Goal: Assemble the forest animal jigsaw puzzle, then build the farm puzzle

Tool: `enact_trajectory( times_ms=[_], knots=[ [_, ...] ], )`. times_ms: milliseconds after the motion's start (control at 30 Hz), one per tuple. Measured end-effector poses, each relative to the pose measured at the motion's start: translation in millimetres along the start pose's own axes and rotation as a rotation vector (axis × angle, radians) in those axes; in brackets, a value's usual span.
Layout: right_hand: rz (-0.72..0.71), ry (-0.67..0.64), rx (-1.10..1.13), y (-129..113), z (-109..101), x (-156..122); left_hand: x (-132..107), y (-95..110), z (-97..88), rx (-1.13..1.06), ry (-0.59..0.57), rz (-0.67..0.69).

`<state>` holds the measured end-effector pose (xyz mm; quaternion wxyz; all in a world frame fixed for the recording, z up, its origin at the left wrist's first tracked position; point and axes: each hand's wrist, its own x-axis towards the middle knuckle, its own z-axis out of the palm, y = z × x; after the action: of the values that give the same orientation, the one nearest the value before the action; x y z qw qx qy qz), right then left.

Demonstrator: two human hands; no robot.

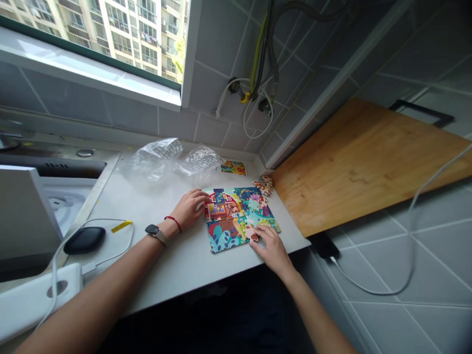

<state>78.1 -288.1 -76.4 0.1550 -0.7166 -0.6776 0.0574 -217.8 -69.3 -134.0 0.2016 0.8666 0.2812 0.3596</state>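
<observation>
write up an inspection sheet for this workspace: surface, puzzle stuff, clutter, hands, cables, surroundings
surface: white counter
puzzle stuff: puzzle lies flat, looks mostly joined; loose pieces heaped by its far right corner; picture card beyond it
clutter: crumpled clear plastic, yellow strip, black object
hands: left hand at the puzzle's left edge; right hand touching a pink piece, grip unclear
cables: white cord at left, another cord at right, wires on the wall
surroundings: window, tiled wall, wooden board
</observation>
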Motion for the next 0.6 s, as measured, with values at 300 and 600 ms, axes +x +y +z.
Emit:
enact_trajectory(
  times_ms=[300, 600],
  knots=[
    [-0.002, 0.129, 0.091, -5.1, 11.1, -2.2, -1.2, 13.3, -4.1, -0.105, 0.081, -0.028],
    [-0.014, 0.365, 0.153, -9.6, 36.7, -18.2, 1.1, 24.5, -12.4, -0.045, 0.043, -0.051]
  ],
)
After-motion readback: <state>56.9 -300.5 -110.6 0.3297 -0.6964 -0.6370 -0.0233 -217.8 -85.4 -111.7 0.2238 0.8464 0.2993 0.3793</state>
